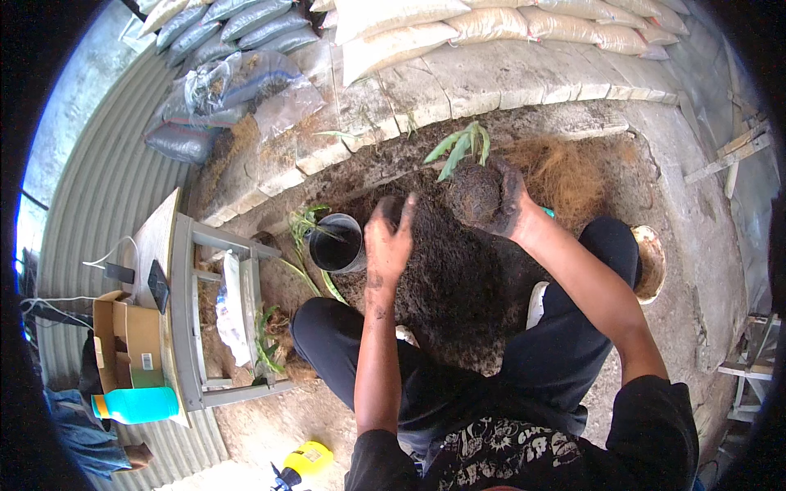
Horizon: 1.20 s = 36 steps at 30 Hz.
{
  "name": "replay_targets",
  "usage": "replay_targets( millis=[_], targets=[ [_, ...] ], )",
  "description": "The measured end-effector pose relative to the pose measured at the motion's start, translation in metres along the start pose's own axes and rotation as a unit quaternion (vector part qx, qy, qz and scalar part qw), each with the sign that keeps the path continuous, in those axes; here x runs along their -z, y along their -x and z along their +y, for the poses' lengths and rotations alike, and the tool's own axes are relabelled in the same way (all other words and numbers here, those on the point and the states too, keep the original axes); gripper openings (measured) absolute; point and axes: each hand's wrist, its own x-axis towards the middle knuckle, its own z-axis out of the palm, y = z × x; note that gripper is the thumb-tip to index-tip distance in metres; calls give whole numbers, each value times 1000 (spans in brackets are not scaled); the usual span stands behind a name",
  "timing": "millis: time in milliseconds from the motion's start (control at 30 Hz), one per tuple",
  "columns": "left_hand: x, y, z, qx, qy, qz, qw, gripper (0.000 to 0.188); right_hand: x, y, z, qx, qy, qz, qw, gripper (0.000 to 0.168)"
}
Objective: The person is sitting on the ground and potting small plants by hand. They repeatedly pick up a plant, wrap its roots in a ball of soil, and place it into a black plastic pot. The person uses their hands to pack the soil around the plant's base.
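Observation:
My right hand [511,199] grips a round dark root ball [471,193], and a green leafy plant [463,147] grows from its top. Soil coats the fingers. Apart from the ball, to its left, my left hand [392,230] hovers with thumb and fingers spread and nothing visible between them. A black plastic pot [336,245] is nearest to that hand, just on its left, with its mouth facing up and leafy cuttings [305,227] by its rim. Below both hands lies a heap of dark soil [454,282] between my legs.
Brown coconut fibre [562,175] lies at the right. A round container [651,264] stands beyond my right knee. On the left, a wooden table [178,307] carries a cardboard box [132,337] and a turquoise bottle [138,405]. A yellow spray bottle [307,460] is near the bottom. Filled sacks [491,27] line the concrete ledge [466,86].

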Motion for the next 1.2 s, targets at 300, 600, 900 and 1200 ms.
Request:
replay_targets(
  millis=[300, 600, 900, 1200],
  targets=[
    [-14, 30, 37, -136, -61, -179, 972, 49, 14, -6, 13, 83, 64, 142, 984, 45],
    [-20, 32, 30, -126, -66, -155, 978, 47, 1, -7, 18, 119, 85, 171, 974, 45],
    [5, 30, 39, -152, 7, -174, 973, 26, 14, -10, -8, 79, -23, 111, 990, 53],
    [2, 8, -42, -62, -401, 28, 914, 48, 0, -4, -22, 114, 8, 148, 982, 53]
  ],
)
